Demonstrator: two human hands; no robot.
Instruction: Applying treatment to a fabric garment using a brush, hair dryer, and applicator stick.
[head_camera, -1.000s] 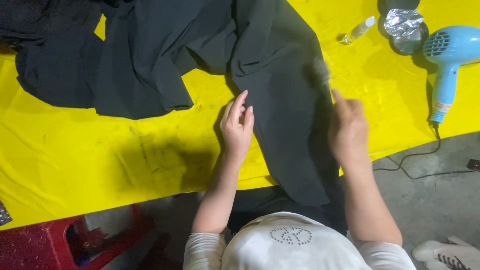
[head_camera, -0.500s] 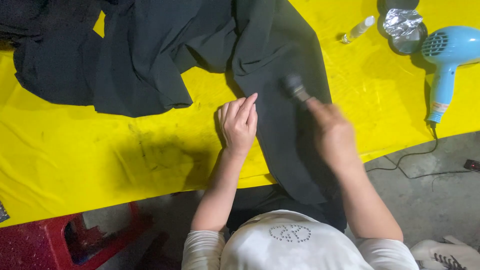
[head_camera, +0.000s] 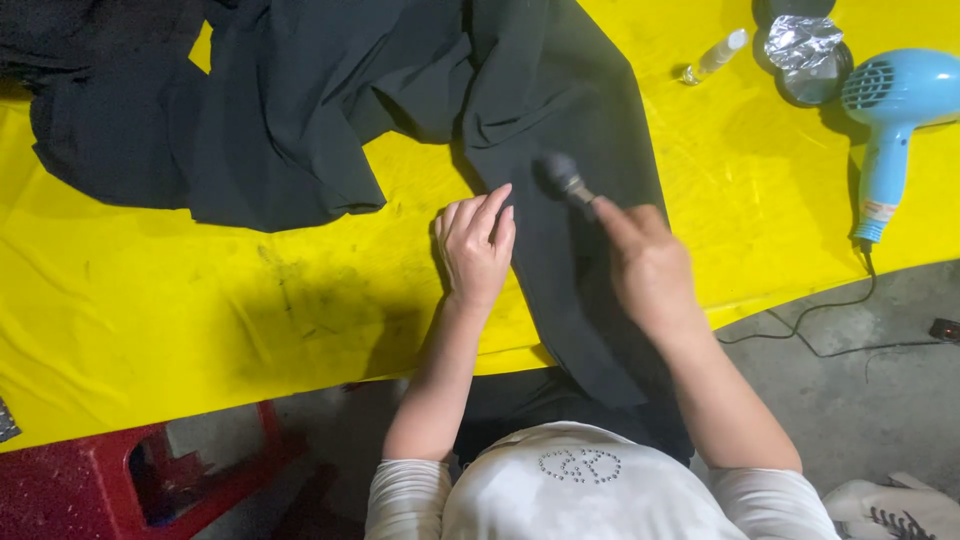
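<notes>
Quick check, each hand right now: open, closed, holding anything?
Left hand: open, flat on the black garment.
Right hand: closed on a small brush, blurred, against the garment.

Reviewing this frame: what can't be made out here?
Head view only:
- Brush in the right hand: motion-blurred, bristles unclear.
- Black garment: cut off by the top edge; lower end hidden behind the person.
- Left hand: palm hidden against the cloth.
- Small bottle: too small to identify contents.

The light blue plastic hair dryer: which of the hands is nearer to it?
Right. The right hand, gripping a small brush, lies left of the hair dryer; the left hand lies farther left.
</notes>
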